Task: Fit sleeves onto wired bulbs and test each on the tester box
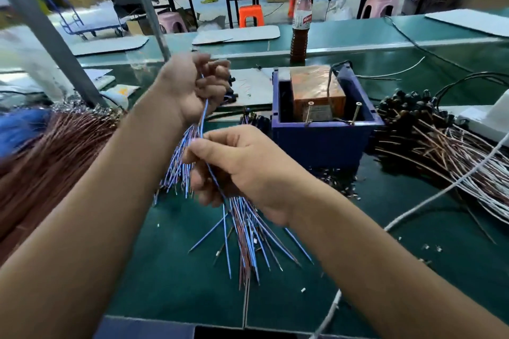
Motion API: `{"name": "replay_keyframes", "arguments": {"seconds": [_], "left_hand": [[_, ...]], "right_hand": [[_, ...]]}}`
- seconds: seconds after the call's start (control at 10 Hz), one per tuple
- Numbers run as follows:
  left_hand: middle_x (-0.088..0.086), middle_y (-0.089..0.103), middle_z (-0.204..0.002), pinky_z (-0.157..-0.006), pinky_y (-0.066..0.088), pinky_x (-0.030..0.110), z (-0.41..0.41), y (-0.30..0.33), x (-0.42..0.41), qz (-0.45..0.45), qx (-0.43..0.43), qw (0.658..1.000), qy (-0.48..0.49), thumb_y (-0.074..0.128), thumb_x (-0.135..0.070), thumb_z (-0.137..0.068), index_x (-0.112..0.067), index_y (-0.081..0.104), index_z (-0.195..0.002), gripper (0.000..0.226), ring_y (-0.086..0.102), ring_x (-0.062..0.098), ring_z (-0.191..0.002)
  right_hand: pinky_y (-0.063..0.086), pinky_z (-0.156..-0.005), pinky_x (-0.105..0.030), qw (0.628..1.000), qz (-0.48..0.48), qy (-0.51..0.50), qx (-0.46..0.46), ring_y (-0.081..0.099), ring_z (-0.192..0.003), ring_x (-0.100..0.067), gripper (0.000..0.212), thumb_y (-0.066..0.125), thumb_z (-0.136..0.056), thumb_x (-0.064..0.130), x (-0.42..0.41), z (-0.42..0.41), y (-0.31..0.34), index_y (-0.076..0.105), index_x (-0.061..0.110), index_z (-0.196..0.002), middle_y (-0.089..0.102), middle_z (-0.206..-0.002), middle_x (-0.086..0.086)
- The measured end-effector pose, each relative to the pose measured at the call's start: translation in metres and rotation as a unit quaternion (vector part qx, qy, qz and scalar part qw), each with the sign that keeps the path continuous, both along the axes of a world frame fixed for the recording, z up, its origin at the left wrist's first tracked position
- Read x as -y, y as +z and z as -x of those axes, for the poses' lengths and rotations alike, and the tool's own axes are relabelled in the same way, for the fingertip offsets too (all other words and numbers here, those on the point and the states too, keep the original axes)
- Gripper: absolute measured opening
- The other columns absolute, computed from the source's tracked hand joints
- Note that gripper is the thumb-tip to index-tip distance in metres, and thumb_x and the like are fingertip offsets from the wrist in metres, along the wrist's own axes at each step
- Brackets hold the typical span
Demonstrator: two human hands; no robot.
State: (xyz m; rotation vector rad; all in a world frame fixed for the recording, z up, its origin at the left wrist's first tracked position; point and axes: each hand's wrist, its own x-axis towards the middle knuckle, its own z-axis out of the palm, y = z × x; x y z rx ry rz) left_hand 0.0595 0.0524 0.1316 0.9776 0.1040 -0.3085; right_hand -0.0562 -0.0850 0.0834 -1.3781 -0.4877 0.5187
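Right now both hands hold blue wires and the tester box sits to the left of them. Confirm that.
Wrong on the side. The head view shows the tester box to the right of the left hand and right hand, which do hold the blue wires.

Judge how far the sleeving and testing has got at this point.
Done: a pile of black-capped leads lies right of the tester box. In hand: the left hand holds a bunch of blue wires, and the right hand pinches a single one. Left: that bunch, plus a brown wire heap at left. Nothing touches the tester.
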Motion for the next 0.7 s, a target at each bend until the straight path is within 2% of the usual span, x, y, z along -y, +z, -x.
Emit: {"name": "replay_keyframes", "arguments": {"seconds": [0.1, 0.2, 0.3, 0.4, 0.5, 0.6, 0.7], "left_hand": [[0.0, 0.043, -0.057, -0.029, 0.017, 0.012, -0.026, -0.023, 0.011, -0.149, -0.023, 0.988, 0.015, 0.03, -0.03, -0.113, -0.007, 0.052, -0.072, 0.052, 0.025, 0.0, -0.034], [0.002, 0.051, -0.054, -0.032, 0.025, 0.013, -0.045, -0.056, 0.023, -0.371, -0.008, 0.928, 0.043, 0.031, -0.038, -0.114, -0.007, 0.055, -0.076, 0.054, 0.033, 0.004, -0.033], [0.018, 0.069, -0.085, -0.054, 0.051, 0.027, -0.058, -0.091, 0.029, -0.575, 0.069, 0.814, 0.038, 0.035, -0.044, -0.112, -0.002, 0.068, -0.086, 0.059, 0.062, 0.027, -0.06], [0.026, 0.069, -0.115, -0.08, 0.047, 0.04, -0.067, -0.111, 0.036, -0.701, 0.115, 0.699, 0.083, 0.039, -0.049, -0.109, 0.001, 0.065, -0.1, 0.057, 0.065, 0.042, -0.106], [0.021, 0.069, -0.101, -0.071, 0.035, 0.035, -0.076, -0.123, 0.041, -0.71, 0.146, 0.677, 0.123, 0.051, -0.051, -0.104, -0.008, 0.053, -0.083, 0.048, 0.064, 0.04, -0.099], [0.015, 0.068, -0.09, -0.069, 0.034, 0.034, -0.077, -0.128, 0.04, -0.708, 0.163, 0.672, 0.143, 0.064, -0.051, -0.096, -0.009, 0.054, -0.082, 0.045, 0.064, 0.039, -0.096], [0.017, 0.07, -0.102, -0.073, 0.036, 0.036, -0.07, -0.139, 0.041, -0.695, 0.186, 0.671, 0.182, 0.069, -0.05, -0.092, -0.005, 0.059, -0.107, 0.048, 0.063, 0.04, -0.102]], "right_hand": [[0.051, -0.044, -0.026, 0.992, 0.123, -0.02, 0.037, 0.062, -0.047, -0.027, 0.036, 0.043, -0.112, 0.017, -0.005, -0.001, -0.021, 0.06, 0.003, -0.084, 0.066, -0.059, -0.01], [0.057, -0.049, -0.038, 0.965, 0.249, 0.019, 0.082, 0.068, -0.057, -0.044, 0.041, 0.043, -0.111, 0.021, -0.003, 0.0, -0.043, 0.062, -0.006, -0.087, 0.072, -0.069, -0.022], [0.055, -0.044, -0.028, 0.943, 0.307, 0.047, 0.124, 0.069, -0.048, -0.028, 0.042, 0.044, -0.11, 0.021, -0.002, 0.002, -0.052, 0.063, -0.003, -0.08, 0.073, -0.068, -0.02], [0.053, -0.051, -0.029, 0.888, 0.409, 0.002, 0.211, 0.068, -0.052, -0.029, 0.045, 0.051, -0.107, 0.028, 0.002, -0.006, -0.058, 0.06, 0.006, -0.068, 0.069, -0.061, -0.013], [0.04, -0.057, -0.033, 0.824, 0.494, -0.043, 0.274, 0.052, -0.06, -0.032, 0.047, 0.055, -0.103, 0.037, 0.007, -0.015, -0.068, 0.044, 0.012, -0.065, 0.05, -0.063, -0.004], [0.034, -0.057, -0.032, 0.805, 0.517, -0.07, 0.283, 0.045, -0.058, -0.029, 0.05, 0.056, -0.103, 0.042, 0.009, -0.017, -0.077, 0.04, 0.013, -0.066, 0.041, -0.065, -0.004], [0.037, -0.062, -0.033, 0.81, 0.495, -0.12, 0.291, 0.05, -0.067, -0.035, 0.056, 0.059, -0.101, 0.052, 0.014, -0.021, -0.08, 0.039, 0.015, -0.064, 0.043, -0.065, -0.005]]}}
